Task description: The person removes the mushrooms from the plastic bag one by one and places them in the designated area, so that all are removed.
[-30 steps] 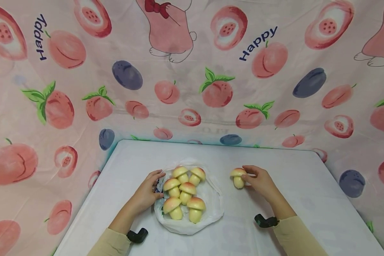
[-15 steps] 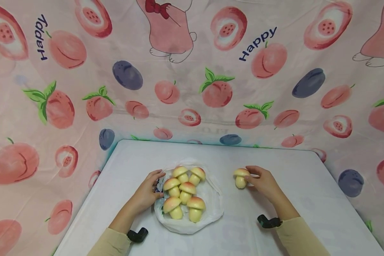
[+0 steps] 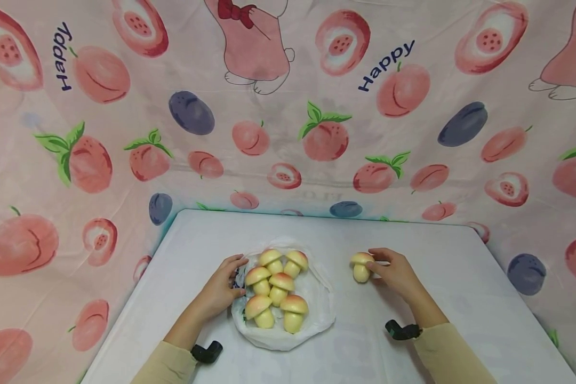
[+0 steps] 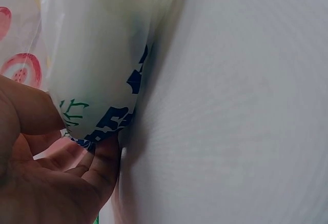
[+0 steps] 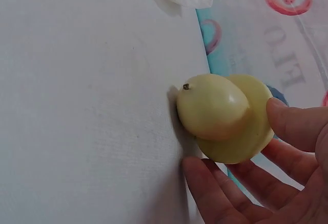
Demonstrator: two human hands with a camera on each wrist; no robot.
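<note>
A white plastic bag [image 3: 319, 314] lies spread on the table with several yellow toy mushrooms [image 3: 279, 288] in it, their caps tinged orange. My left hand [image 3: 218, 286] grips the bag's left side; in the left wrist view, thumb and fingers hold a bunched end of the bag [image 4: 97, 55] printed in blue and green. To the right of the bag, my right hand [image 3: 397, 274] holds a single toy mushroom [image 3: 361, 268] by its cap. The right wrist view shows the thumb on that mushroom's [image 5: 212, 106] cap, the other fingers behind and below, and a small dark tip on its stem.
The table [image 3: 336, 357] has a white cover. Behind and at both sides hangs a pink curtain [image 3: 278, 117] printed with fruit. Each wrist carries a black device, one on the left [image 3: 206, 352] and one on the right [image 3: 403, 330].
My right hand and the mushroom it holds have shifted slightly to the right, then stayed almost still. The left hand and the bag keep their place.
</note>
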